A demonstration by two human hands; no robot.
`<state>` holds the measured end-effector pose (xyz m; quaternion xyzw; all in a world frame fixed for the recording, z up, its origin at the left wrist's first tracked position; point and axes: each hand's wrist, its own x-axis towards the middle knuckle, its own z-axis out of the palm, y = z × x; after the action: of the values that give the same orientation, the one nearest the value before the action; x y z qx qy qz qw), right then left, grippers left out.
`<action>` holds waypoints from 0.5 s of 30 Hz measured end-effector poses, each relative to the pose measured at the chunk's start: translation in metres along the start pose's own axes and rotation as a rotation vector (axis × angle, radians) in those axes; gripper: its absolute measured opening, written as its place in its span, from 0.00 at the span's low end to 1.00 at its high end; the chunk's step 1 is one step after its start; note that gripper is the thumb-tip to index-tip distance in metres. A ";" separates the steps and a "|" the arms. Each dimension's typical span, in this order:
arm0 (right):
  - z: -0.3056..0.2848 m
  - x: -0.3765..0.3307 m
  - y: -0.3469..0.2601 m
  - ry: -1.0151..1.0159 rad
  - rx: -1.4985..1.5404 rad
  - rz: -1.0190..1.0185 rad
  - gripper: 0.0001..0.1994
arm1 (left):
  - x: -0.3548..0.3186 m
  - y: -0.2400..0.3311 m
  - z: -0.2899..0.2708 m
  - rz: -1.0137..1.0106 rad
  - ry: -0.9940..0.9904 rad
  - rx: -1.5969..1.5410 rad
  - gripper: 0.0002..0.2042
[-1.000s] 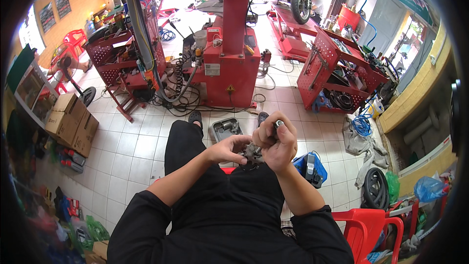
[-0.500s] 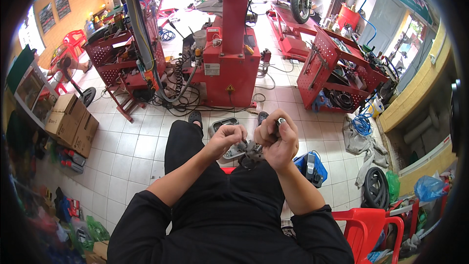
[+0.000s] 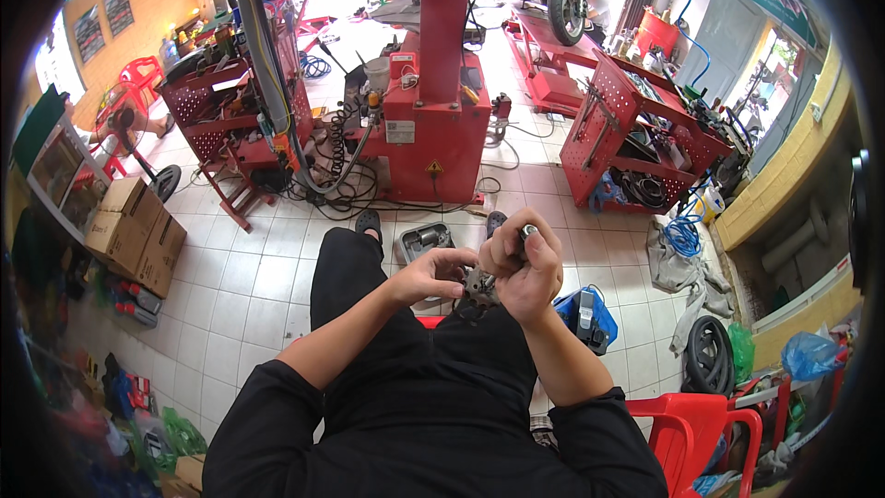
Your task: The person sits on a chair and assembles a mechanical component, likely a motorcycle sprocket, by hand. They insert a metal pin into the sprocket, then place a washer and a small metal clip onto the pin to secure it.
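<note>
A grey, gear-shaped metal machine part [image 3: 480,288] is held up above my lap, between my hands. My left hand [image 3: 431,277] has its thumb and fingers curled round the part's left edge. On the other side, my right hand [image 3: 525,269] is closed in a fist round a hand tool [image 3: 528,231]; only its shiny round metal end shows above the fist. The tool's lower end is hidden, so I cannot tell how it meets the part. Beyond my hands a grey tray [image 3: 403,246] with a dark metal piece in it lies on the floor between my feet.
A blue tool case [image 3: 599,325] lies right of my legs, and a red plastic chair [image 3: 691,438] stands close behind it. Ahead rises a red lift post [image 3: 433,152] with cables at its foot. Red tool carts [image 3: 613,129] flank it. Cardboard boxes [image 3: 134,231] sit at left.
My left hand has opened from a pinch and moved slightly right and down, onto the metal part's edge. My right hand stays nearly in place with the tool.
</note>
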<state>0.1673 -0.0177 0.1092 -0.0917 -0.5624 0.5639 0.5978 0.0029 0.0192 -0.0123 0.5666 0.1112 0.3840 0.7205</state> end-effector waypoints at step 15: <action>0.000 -0.001 0.002 0.019 0.074 0.033 0.15 | 0.001 0.007 0.017 0.113 0.002 0.203 0.32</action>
<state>0.1663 -0.0174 0.1072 -0.0842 -0.5340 0.5930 0.5968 0.0110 0.0079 -0.0003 0.6415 0.1181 0.4113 0.6367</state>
